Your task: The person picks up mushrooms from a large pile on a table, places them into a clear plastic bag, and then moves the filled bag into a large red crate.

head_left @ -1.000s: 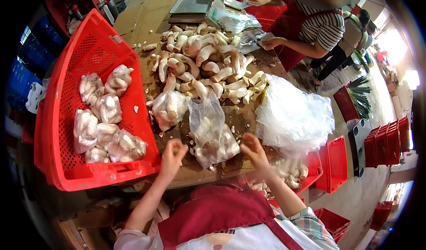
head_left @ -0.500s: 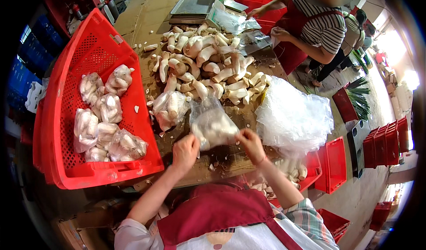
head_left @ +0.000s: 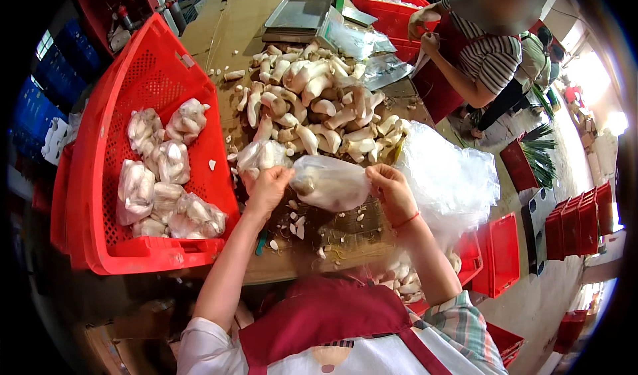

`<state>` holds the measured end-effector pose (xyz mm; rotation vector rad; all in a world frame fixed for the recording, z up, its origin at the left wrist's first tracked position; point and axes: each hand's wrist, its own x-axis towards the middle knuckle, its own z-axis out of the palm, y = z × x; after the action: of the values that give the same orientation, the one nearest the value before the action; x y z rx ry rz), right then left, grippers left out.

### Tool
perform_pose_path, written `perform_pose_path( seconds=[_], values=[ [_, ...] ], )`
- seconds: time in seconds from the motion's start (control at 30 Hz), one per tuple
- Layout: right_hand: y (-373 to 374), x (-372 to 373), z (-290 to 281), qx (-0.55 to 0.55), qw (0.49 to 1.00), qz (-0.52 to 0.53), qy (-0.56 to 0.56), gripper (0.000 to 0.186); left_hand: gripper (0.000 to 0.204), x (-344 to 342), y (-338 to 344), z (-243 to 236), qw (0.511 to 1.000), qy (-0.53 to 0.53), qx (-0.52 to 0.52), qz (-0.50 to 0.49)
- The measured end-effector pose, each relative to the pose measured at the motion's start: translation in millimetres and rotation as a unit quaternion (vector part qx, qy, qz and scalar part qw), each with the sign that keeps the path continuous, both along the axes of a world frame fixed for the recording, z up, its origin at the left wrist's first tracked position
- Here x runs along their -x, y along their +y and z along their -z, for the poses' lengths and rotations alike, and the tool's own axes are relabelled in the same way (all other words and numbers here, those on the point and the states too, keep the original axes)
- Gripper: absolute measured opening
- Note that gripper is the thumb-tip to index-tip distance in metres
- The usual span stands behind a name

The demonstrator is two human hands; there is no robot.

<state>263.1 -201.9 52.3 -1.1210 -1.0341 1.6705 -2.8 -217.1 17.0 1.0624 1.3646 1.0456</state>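
Observation:
My left hand (head_left: 269,189) and my right hand (head_left: 391,189) grip opposite ends of a translucent plastic bag of mushrooms (head_left: 332,182), held above the cardboard-covered table's front. Another bagged bundle (head_left: 256,154) sits just behind my left hand. A large heap of loose pale mushrooms (head_left: 312,99) lies beyond, and a pile of plastic bags (head_left: 438,169) is to the right of my right hand. Small mushroom scraps are scattered below the held bag.
A red perforated crate (head_left: 106,175) on the left holds several bagged bundles (head_left: 136,189). A metal scale (head_left: 296,16) stands at the back. A person in striped top (head_left: 475,62) works at the right, near red crates (head_left: 385,19). More crates (head_left: 498,249) stand on the right.
My hands have moved from open beside the bag to gripping its ends, and the bag is lifted and stretched crosswise. The person at right has brought both hands up closer together.

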Motion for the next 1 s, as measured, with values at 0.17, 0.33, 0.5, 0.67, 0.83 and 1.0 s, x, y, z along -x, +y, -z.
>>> perform_pose_path(
  seconds=[0.17,0.33,0.5,0.67,0.83,1.0],
  values=[
    [7,7,-10,0.023,0.997,0.05,0.062,0.018,0.046,14,11,-12,0.99,0.128,-0.04,-0.03],
    [6,9,-3,0.052,0.993,0.048,0.09,0.018,0.055,3,1,-9,0.95,0.297,-0.095,-0.03],
    [12,14,-12,0.046,0.996,0.054,0.052,0.016,0.044,-12,3,-18,0.919,0.336,-0.208,0.009],
    [24,11,-65,-0.042,0.994,0.059,0.076,0.017,0.035,-8,21,-86,0.955,0.223,-0.194,-0.034],
    [64,-3,-64,-0.211,0.958,0.066,-0.183,0.033,0.034,-12,46,-91,0.949,0.204,-0.237,-0.044],
    [66,38,-114,-0.665,0.612,0.072,-0.422,0.042,0.033,-34,44,-112,0.93,0.18,-0.31,-0.078]
  ],
)
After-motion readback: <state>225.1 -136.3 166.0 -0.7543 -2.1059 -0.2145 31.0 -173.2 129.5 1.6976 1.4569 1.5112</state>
